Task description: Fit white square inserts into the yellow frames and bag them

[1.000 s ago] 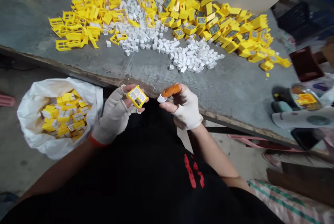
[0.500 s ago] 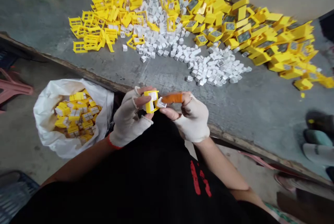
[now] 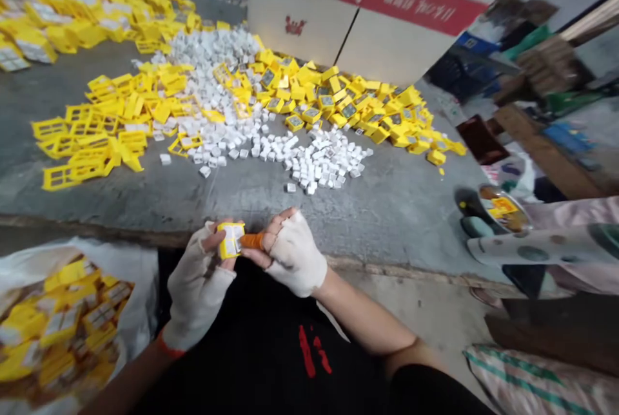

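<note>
A yellow plastic frame (image 3: pixel 231 240) is held just above the table's near edge, in front of the person's chest. It is clamped in the grip of the left hand (image 3: pixel 198 279), with the fingers closed around it. The right hand (image 3: pixel 293 254) is brought in against the frame from the other side, its fingers bent and close together. An orange wrap (image 3: pixel 251 241) on one right finger touches the frame, but whatever may be pinched there is hidden, so the right grip cannot be told. Both hands are covered by white fingerless gloves.

On the grey table (image 3: pixel 396 209), a heap of white cubes (image 3: pixel 319 160) is spread between loose yellow frames (image 3: pixel 97 138) and yellow boxes with dark faces (image 3: pixel 338 106). A cardboard carton (image 3: pixel 367 9) stands behind them. To the lower left, a white sack (image 3: pixel 140 286) is filled with yellow and white pieces. A metal bowl (image 3: pixel 503 209) is seen at the right, holding yellow pieces.
</note>
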A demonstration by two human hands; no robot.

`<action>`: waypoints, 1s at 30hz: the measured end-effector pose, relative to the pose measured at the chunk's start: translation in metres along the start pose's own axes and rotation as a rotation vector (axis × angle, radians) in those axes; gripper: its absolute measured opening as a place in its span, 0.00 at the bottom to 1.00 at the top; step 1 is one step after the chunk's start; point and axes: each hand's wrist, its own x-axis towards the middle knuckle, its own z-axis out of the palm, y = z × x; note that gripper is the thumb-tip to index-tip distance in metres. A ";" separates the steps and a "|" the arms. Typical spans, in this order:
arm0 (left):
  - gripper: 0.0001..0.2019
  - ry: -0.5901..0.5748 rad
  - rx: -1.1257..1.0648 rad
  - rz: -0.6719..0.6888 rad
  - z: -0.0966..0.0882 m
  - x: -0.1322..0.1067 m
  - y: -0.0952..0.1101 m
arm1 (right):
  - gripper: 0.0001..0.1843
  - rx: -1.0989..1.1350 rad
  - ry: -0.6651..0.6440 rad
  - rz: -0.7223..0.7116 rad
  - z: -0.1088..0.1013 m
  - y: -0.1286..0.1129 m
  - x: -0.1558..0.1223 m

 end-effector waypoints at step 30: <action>0.31 0.154 -0.707 -0.788 0.013 0.064 0.023 | 0.38 -0.185 -0.500 0.529 -0.032 0.185 0.093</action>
